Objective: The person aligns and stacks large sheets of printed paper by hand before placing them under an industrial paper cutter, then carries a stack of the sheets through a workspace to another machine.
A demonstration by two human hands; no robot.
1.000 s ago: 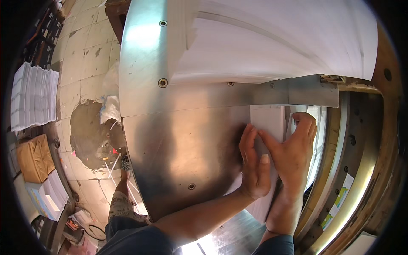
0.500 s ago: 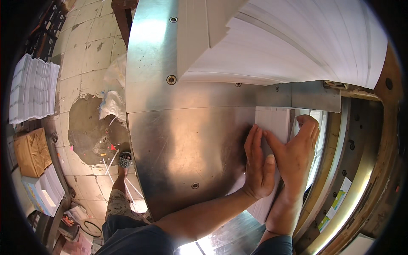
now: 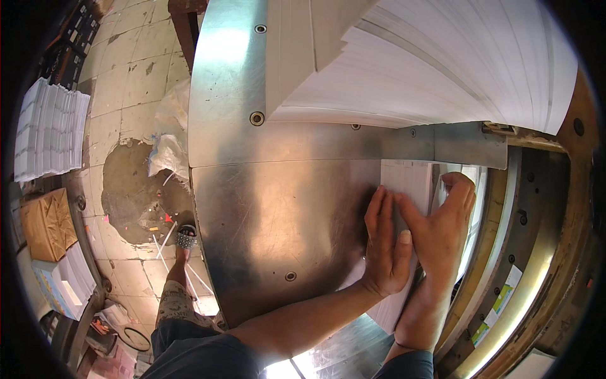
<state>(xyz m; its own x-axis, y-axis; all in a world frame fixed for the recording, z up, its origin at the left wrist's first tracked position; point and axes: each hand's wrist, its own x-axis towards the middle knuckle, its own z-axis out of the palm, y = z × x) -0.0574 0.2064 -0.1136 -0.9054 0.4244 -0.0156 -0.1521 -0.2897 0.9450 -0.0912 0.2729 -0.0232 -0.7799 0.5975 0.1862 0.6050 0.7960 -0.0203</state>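
A narrow stack of white paper (image 3: 407, 177) lies on the metal table, with its far end by an upright metal plate (image 3: 464, 142). My left hand (image 3: 386, 246) rests along the stack's left side, fingers stretched out and close together, thumb raised over the top. Beside it, my right hand (image 3: 440, 224) lies across the stack's right side. Its thumb reaches over the paper toward my left fingertips, and its other fingers are bent and apart from the thumb. Both palms press against the paper, which hides part of their contact. My wrists nearly meet near the stack's near end.
Large piles of white paper (image 3: 429, 82) stand beyond the plate on the metal table (image 3: 278, 215). A worn machine frame with a bright metal bar (image 3: 524, 297) borders the right. On the left are paper stacks (image 3: 53, 129), a brown wrapped package (image 3: 49, 224) and floor scraps.
Both hands keep the same pose on the stack. The whole view has shifted very slightly; nothing else visibly moves.
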